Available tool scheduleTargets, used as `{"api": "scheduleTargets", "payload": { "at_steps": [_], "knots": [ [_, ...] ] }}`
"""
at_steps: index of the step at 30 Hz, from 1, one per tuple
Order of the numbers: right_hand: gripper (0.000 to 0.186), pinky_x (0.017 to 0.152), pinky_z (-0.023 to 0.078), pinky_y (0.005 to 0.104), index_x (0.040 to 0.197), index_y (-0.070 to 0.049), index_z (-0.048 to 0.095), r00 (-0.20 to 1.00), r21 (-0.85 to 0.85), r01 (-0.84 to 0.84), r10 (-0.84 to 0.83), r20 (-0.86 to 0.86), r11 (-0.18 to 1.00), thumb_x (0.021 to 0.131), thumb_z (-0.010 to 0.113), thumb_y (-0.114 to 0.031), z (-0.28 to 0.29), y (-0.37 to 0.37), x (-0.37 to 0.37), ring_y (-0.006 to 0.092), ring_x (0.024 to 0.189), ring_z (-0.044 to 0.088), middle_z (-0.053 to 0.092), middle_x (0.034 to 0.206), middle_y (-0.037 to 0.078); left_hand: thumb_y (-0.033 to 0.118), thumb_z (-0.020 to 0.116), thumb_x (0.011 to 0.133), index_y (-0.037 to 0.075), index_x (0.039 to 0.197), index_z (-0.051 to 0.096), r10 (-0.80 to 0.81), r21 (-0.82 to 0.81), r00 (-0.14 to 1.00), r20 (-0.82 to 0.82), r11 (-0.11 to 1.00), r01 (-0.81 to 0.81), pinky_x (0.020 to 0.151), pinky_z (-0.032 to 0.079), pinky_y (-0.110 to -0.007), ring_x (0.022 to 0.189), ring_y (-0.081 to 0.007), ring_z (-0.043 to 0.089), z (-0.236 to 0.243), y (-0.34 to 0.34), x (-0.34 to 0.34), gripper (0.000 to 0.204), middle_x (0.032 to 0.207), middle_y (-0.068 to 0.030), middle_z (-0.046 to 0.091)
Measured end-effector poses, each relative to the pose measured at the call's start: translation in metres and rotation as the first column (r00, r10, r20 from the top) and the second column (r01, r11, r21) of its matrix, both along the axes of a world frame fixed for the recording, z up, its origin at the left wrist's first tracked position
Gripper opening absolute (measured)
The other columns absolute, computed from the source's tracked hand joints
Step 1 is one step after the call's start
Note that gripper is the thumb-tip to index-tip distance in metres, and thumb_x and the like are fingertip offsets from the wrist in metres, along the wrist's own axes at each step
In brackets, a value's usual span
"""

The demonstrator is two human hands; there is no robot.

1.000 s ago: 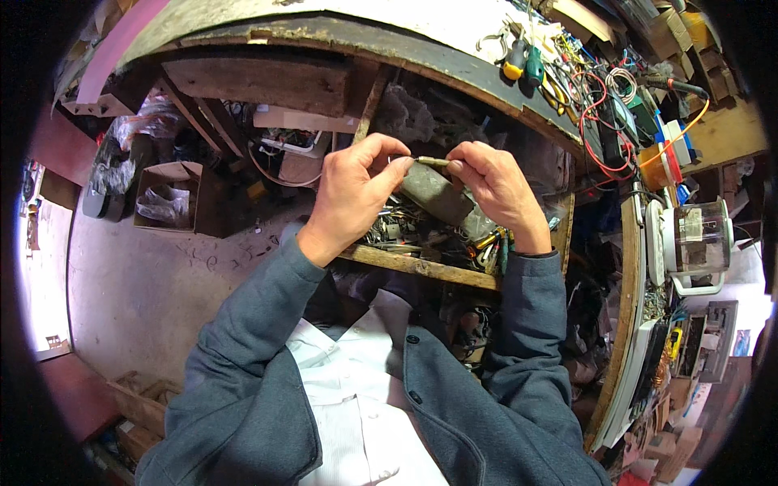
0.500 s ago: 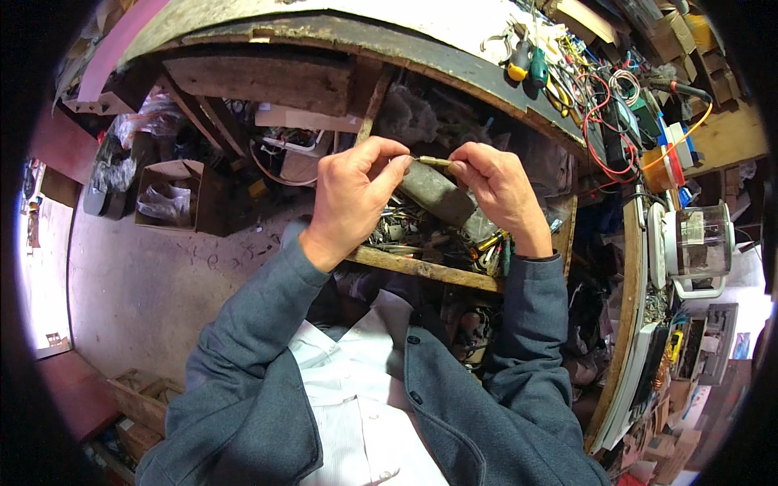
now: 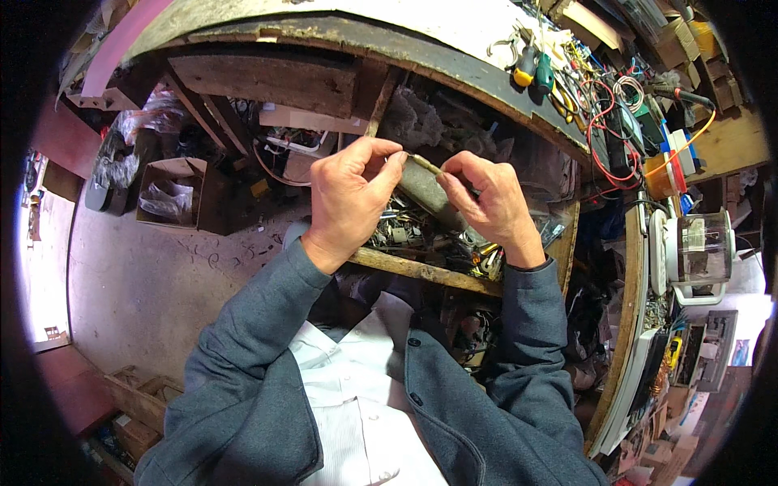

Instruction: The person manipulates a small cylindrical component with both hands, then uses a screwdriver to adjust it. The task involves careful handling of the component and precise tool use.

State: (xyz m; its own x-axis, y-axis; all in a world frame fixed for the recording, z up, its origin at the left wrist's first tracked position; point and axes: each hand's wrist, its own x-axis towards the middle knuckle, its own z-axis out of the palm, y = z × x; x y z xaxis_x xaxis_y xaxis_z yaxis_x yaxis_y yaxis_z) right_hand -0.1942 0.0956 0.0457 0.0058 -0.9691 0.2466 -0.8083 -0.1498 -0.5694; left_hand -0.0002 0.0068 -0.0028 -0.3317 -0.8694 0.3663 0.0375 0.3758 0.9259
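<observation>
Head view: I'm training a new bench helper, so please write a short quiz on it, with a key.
1. True or false: the left hand and the right hand both hold a thin, brass-coloured rod.

2. Multiple choice: which colours mark the two-coloured tool handle lying beside the dark green tool handle?
a) red and white
b) yellow and black
c) blue and grey

3. Fill in: the crumpled, clear plastic bag lies inside an open ____.

Key: 1. True. 2. b. 3. Brown cardboard box.
</observation>
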Motion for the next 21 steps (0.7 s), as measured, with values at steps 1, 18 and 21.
{"api": "scheduleTargets", "payload": {
  "at_steps": [1, 18, 21],
  "knots": [
    [0.015, 0.058, 0.051, 0.0412, 0.092, -0.004, 0.066, 1.000, 0.000, 0.001, -0.001, 0.002, 1.000, 0.096, 0.070, -0.017, 0.001, 0.000, 0.002, 0.0333, 0.064, 0.068, 0.066, 0.072, 0.016, 0.006, 0.076, 0.095, -0.002, 0.101, 0.076, 0.007, -0.010, 1.000, 0.005, 1.000, -0.007, 0.068, 0.057, -0.024, 0.075, -0.0082, 0.071, 0.002, 0.001, 0.000, 0.010, 0.083, -0.0054, 0.077],
    [0.018, 0.067, 0.055, 0.0418, 0.109, -0.004, 0.066, 0.994, -0.097, -0.041, 0.051, 0.100, 0.994, 0.092, 0.073, -0.007, -0.007, -0.003, 0.008, 0.0371, 0.078, 0.071, 0.070, 0.086, 0.018, 0.005, 0.071, 0.097, -0.002, 0.107, 0.073, -0.047, -0.117, 0.998, 0.040, 0.992, 0.051, 0.073, 0.057, -0.026, 0.082, -0.0112, 0.073, 0.007, 0.000, -0.001, 0.012, 0.089, -0.0080, 0.077],
    [0.021, 0.069, 0.056, 0.0407, 0.111, -0.004, 0.067, 0.995, -0.120, -0.069, 0.076, 0.060, 0.990, 0.091, 0.074, -0.006, -0.010, -0.004, 0.007, 0.0368, 0.079, 0.072, 0.070, 0.089, 0.018, 0.003, 0.069, 0.098, -0.002, 0.109, 0.073, -0.070, -0.130, 0.996, 0.046, 0.989, 0.076, 0.074, 0.057, -0.027, 0.084, -0.0132, 0.074, 0.003, -0.001, -0.002, 0.013, 0.090, -0.0091, 0.077]
  ]
}}
